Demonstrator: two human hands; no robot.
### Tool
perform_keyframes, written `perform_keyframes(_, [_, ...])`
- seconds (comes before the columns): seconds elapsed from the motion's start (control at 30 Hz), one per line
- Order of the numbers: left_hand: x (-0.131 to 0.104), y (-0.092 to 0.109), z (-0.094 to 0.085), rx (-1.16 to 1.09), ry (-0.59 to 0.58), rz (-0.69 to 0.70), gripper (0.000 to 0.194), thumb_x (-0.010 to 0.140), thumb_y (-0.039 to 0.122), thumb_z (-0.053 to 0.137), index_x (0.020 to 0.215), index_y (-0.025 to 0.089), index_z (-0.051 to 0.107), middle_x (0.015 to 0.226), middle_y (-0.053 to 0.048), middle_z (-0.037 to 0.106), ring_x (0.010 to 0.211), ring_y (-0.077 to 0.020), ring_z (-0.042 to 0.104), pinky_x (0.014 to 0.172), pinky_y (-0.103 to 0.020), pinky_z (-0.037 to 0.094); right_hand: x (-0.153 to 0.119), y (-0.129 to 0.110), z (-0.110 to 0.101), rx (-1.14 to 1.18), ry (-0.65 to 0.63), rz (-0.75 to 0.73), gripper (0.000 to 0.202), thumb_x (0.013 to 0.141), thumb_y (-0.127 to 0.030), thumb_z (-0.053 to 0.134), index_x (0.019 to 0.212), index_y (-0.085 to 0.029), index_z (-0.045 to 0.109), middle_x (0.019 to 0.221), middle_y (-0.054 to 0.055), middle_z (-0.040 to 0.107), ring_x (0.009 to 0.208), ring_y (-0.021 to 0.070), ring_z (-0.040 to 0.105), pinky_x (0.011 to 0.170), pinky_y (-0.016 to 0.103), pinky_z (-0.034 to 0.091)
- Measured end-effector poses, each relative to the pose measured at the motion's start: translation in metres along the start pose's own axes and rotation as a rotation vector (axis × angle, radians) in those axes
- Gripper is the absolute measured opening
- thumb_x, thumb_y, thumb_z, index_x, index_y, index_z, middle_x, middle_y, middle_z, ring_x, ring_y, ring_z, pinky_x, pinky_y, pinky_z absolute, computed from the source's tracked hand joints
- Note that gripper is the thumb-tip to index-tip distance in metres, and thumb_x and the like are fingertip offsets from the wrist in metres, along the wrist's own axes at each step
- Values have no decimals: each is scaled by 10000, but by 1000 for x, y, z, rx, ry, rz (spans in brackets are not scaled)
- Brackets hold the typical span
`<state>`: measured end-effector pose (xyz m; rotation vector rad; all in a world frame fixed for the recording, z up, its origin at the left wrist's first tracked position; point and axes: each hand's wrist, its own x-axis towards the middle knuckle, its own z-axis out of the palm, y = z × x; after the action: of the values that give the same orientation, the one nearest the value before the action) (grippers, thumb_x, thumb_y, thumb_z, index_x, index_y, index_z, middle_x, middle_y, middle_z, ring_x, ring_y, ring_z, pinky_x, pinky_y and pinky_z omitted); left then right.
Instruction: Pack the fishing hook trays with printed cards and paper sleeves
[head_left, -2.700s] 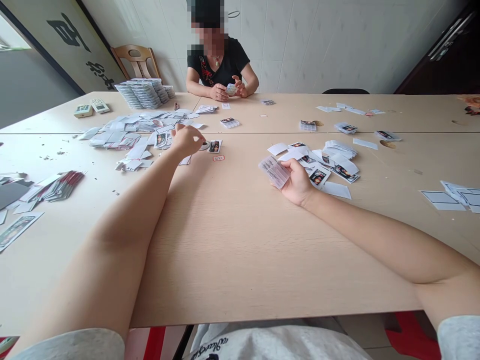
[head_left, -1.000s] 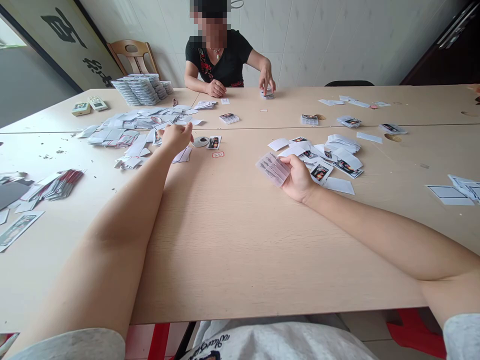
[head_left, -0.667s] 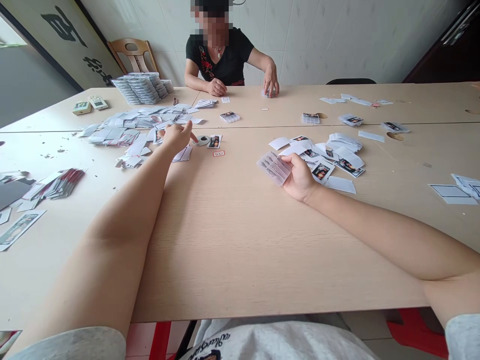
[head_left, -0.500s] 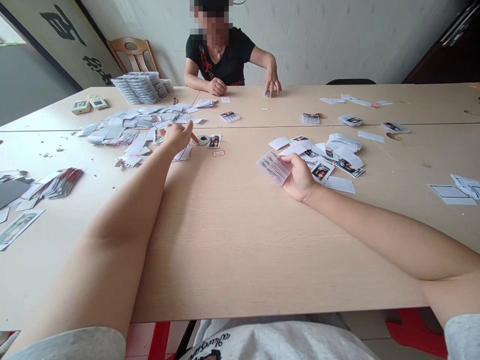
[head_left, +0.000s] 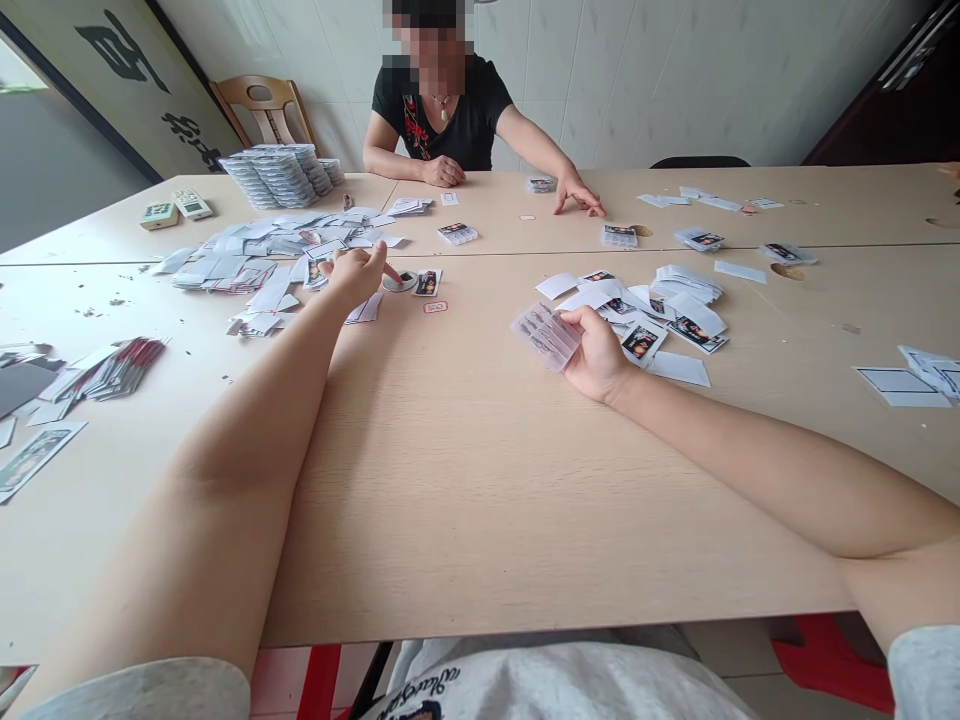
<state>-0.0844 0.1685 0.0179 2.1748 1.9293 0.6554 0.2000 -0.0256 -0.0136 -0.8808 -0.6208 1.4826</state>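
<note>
My right hand (head_left: 596, 355) grips a flat clear plastic case (head_left: 545, 334) by its right edge, tilted above the table. Slender pieces show inside it. My left hand (head_left: 358, 270) is stretched far forward over the edge of a heap of white paper cards (head_left: 255, 245), its fingers apart. One fingertip comes close to a white roll of tape (head_left: 400, 281); whether it touches cannot be made out. Right of the roll lies a small picture card (head_left: 428, 283), with a small red-bordered label (head_left: 435, 307) below it. Beyond my right hand, white slips and picture cards (head_left: 642, 342) lie loosely piled.
Across the table sits a person (head_left: 442, 120), one hand (head_left: 579, 196) reaching sideways over the tabletop. Stacked cases (head_left: 277, 176) stand at the back left beside two small pale boxes (head_left: 159, 215). Filled cases (head_left: 620, 236) dot the far side. More card bundles (head_left: 124, 368) lie left.
The other person's reaching hand has left a small stack of cases and moved right along the table. My own hands are nearly still.
</note>
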Motion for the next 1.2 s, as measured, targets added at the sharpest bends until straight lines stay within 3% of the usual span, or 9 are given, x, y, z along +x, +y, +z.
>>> perform_keyframes(0.3, [-6,6,-1,14,-12,19,690,912,512,122,739,200,712,830,-139,655,1248,-343,314,1070,-520,122,0,0,-1,73,-13,17,34,689,-214,549,715,-192,552,639,-39,605,552,104,513,512,221,435])
perform_keyframes(0.47, [-5,7,0,19,-28,-6,622,898,512,181,864,211,724,833,-132,638,1236,-350,318,1054,-534,135,0,0,-1,58,2,9,46,691,-220,550,732,-199,557,651,-41,612,561,109,526,503,228,436])
perform_keyframes(0.63, [-3,3,7,23,-11,13,606,887,549,181,1035,283,705,1228,-109,550,1280,-361,280,1038,-536,155,1,1,-1,47,-4,8,59,694,-228,545,746,-204,563,631,-41,598,557,118,528,497,240,434])
perform_keyframes(0.73, [-4,3,11,62,-53,87,616,892,568,151,1116,325,671,1337,-89,469,1292,-352,280,1026,-541,165,1,0,-1,47,9,6,61,691,-229,547,745,-203,564,639,-36,599,564,119,528,499,236,431])
perform_keyframes(1.1, [-9,11,15,312,-46,256,614,893,572,166,1026,279,688,1400,-79,400,1299,-369,251,1010,-525,153,0,0,0,34,-2,12,51,687,-252,554,700,-204,540,633,-35,572,554,104,507,489,206,413])
perform_keyframes(1.2, [-11,13,16,273,-36,259,599,888,563,200,985,254,704,1405,-97,399,1306,-384,235,1007,-541,138,0,-1,0,27,-1,13,48,690,-250,547,708,-205,545,634,-32,576,563,108,517,485,206,412])
